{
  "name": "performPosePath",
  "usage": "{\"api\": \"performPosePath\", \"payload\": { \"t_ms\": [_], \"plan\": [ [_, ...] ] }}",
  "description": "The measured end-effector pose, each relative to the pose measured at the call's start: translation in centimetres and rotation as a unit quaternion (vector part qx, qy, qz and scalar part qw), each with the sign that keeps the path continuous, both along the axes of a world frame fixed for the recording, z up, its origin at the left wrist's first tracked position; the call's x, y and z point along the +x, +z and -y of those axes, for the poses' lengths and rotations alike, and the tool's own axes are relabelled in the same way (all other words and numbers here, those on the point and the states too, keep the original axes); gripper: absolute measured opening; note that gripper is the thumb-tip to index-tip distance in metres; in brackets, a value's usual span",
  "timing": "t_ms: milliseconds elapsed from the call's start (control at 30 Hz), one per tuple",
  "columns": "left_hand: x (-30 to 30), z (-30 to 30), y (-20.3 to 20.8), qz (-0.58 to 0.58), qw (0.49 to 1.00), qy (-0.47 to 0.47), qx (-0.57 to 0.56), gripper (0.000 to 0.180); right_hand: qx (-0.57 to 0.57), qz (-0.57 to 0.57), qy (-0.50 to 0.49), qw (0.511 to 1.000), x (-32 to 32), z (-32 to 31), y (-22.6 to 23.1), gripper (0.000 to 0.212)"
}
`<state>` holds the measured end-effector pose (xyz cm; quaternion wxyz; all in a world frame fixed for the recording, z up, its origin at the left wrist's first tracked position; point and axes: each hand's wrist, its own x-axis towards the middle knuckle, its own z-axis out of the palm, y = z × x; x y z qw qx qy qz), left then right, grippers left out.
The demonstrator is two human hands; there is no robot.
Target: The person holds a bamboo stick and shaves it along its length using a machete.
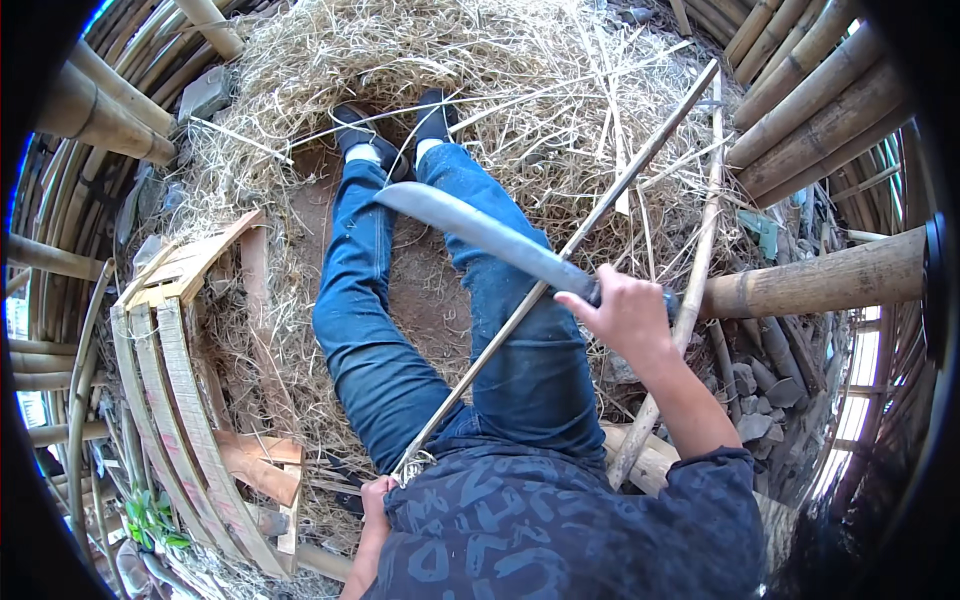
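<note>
Slatted wooden pallet (188, 370), leafy green plant (150, 520), grey stones (757, 428) at right.

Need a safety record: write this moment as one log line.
right hand: holds machete; left hand: at near end of long strip; machete: crosses over strip; straw: around legs

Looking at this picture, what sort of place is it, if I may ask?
Probably a simple bamboo-working spot: thick bamboo poles stand or lie along the sides, pale strips and shavings litter the area, and the right hand grips a long machete.
</note>
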<state>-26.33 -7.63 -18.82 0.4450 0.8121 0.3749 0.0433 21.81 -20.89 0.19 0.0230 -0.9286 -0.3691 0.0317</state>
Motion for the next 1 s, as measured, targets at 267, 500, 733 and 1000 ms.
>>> {"api": "performPosePath", "payload": {
  "t_ms": [267,500,733,1000],
  "plan": [
    [0.5,0.0,0.3,0.013,0.999,-0.009,0.043,0.031,0.012,0.06,-0.081,0.995,4.0,1.3,0.6,0.062],
    [1.3,-0.4,2.1,-0.025,1.0,-0.006,0.011,0.041,0.038,-0.033,-0.138,0.989,4.1,2.3,0.9,0.058],
    [-0.5,0.1,-0.5,-0.027,0.998,-0.011,0.056,0.027,0.02,-0.011,0.11,0.994,-1.8,-1.7,-2.0,0.067],
    [0.6,-0.3,0.4,-0.01,0.997,-0.019,0.068,0.034,0.059,0.054,-0.005,0.997,3.0,1.7,-2.4,0.068]
  ]
}}
